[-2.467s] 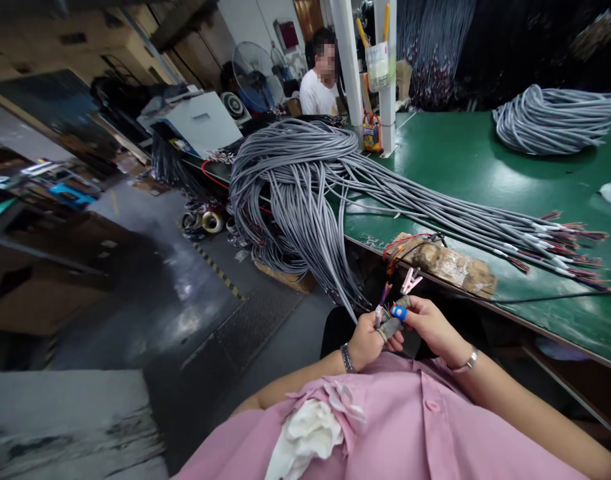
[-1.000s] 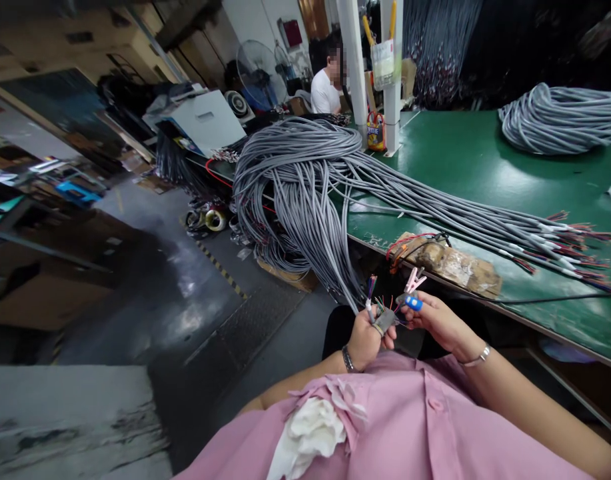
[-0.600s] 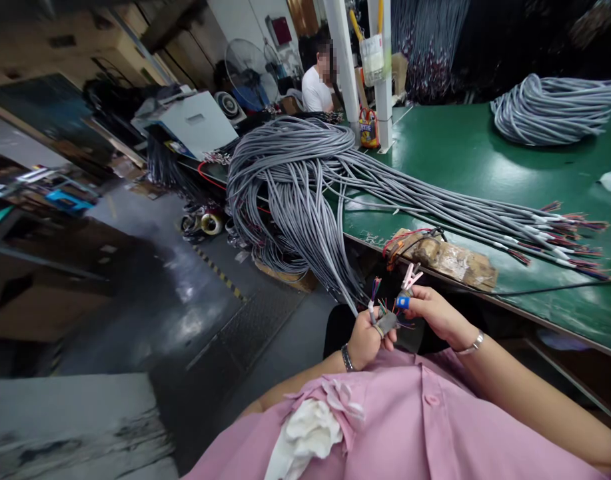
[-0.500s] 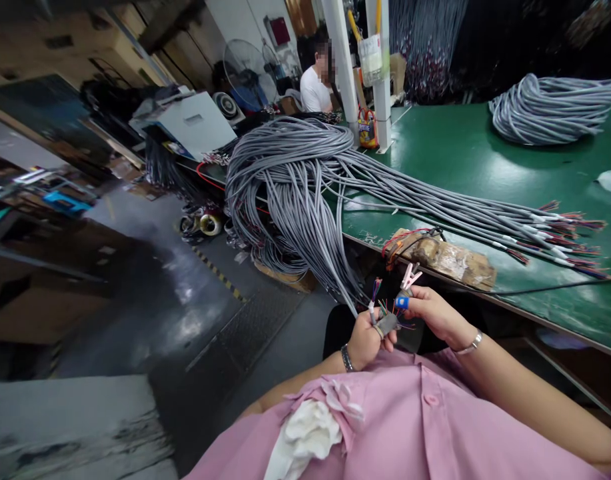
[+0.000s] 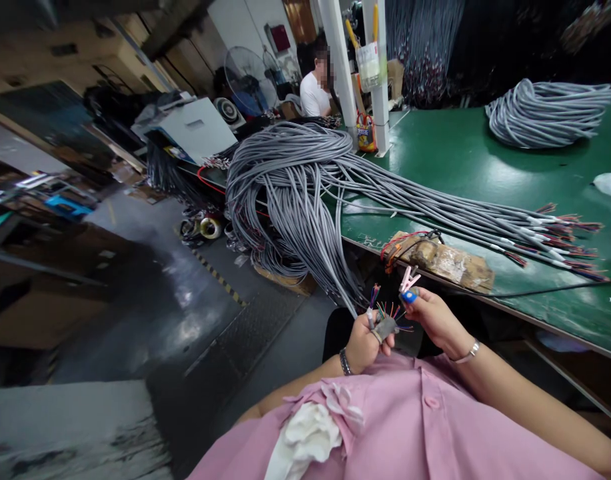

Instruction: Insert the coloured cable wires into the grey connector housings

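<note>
Head view: left hand point(image 5: 364, 341) was closed on the end of a gray cable point(image 5: 350, 303), thumb and fingers pinching it, with colored wires point(image 5: 388, 311) fanned out above a gray wrap point(image 5: 384, 328) at the thumb. Right hand point(image 5: 432, 320) was just beside the wires, fingers curled in, blue band point(image 5: 410, 297) on the thumb; could not tell whether it pinched a wire. Pink clip point(image 5: 409, 279) sat just past the right fingertips, near the edge of the green surface point(image 5: 444, 157). The gray cable ran up from the left hand toward a big cable bundle point(image 5: 298, 180), which hung partly over the surface edge; its other ends lay on the surface, stripped, colored wires showing. Wooden block point(image 5: 440, 261) with red and black leads lay at the edge, near the clip. Coiled cable point(image 5: 548, 113) was on the far right of the surface. Person in white shirt point(image 5: 314, 95) was behind the posts.
</note>
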The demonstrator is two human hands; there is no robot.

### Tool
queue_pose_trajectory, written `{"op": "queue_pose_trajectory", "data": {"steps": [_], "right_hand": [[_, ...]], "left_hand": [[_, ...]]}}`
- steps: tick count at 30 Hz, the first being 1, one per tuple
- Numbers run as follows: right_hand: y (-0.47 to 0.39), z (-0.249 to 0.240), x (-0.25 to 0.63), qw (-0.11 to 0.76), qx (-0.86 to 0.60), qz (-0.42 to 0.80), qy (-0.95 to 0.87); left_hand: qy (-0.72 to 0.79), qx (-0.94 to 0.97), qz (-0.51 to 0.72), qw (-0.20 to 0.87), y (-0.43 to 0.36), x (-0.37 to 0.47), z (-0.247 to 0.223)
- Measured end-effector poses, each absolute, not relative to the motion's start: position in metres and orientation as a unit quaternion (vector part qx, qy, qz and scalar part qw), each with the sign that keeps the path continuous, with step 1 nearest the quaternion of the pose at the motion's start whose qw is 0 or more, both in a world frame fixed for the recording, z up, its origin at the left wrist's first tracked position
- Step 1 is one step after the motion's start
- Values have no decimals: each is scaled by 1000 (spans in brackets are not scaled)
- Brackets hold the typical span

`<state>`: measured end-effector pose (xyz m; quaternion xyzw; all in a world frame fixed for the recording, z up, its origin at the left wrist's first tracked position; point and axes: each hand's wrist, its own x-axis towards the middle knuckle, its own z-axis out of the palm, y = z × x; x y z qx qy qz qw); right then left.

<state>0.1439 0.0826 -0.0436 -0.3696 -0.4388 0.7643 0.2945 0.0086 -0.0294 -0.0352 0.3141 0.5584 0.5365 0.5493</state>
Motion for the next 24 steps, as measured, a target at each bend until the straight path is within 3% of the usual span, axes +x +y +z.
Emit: {"op": "queue_pose_trajectory", "data": {"steps": [4, 8, 15, 20, 24], "right_hand": [[99, -51, 150, 298, -368, 815, -333], [109, -44, 147, 276, -302, 835, -367], [106, -37, 138, 388, -354, 686, -504], [104, -37, 128, 346, -314, 803, -370], [105, -35, 122, 379, -320, 803, -331]], "left_hand": [[539, 277, 555, 570, -26, 7, -32], [515, 274, 555, 594, -18, 9, -21], [485, 280, 576, 596, -1, 13, -10], [491, 283, 560, 604, 5, 13, -13], [499, 290, 552, 602, 7, 14, -17]]}}
